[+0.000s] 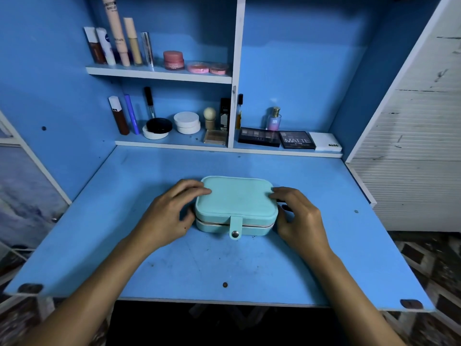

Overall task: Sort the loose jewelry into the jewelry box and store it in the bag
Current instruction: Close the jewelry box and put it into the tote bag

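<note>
1. Both of your forearms come in from the bottom edge and meet at the jewelry box [236,199], which sits closed near the middle of the blue desk [204,268].
2. Your left hand [164,216] holds the left side of the box: the fingers curl over the top left corner of the lid and the thumb lies against the side wall.
3. Your right hand [298,218] does the same on the right side, with the fingertips resting on the top right corner. So the box lies between your two hands, and both are equally near.
4. Its longer side runs left to right, and the snap tab [235,229] on the front wall points toward you, hanging over the seam.
5. No loose jewelry and no bag are visible, so I cannot tell whether sorting is already done.
6. To open, I judge the right thumb is a little nearer to the snap tab; to carry, lift straight up with both hands.
7. Shelves behind hold cosmetics like the eyeshadow palettes [277,139], well apart from the box.
</note>
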A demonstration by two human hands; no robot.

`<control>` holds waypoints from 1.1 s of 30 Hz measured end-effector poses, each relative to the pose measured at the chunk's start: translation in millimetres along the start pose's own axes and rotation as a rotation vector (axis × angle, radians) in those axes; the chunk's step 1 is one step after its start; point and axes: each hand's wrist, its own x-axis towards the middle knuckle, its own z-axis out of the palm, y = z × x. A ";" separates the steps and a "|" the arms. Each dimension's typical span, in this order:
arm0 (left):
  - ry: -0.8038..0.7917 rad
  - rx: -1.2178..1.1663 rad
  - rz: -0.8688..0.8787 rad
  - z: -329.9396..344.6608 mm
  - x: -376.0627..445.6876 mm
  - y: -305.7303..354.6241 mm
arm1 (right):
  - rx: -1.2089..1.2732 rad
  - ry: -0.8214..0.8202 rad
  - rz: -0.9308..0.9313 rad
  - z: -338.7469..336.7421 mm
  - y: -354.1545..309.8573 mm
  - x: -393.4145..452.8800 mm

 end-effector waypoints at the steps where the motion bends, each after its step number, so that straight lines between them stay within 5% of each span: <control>1: -0.027 -0.021 0.002 -0.3 -2.7 0.5 | -0.002 -0.015 0.002 -0.9 0.4 -1.4; 5: -0.150 -0.076 -0.006 0.1 -13.5 1.5 | 0.022 -0.095 0.005 -2.7 -1.1 -7.6; 25: -0.129 -0.128 -0.041 1.2 -0.6 -4.2 | 0.113 -0.340 0.099 -15.7 -14.0 -7.0; 33: -0.221 -0.156 -0.104 -13.3 19.2 -2.1 | 0.084 -0.283 0.050 -8.7 -5.8 2.0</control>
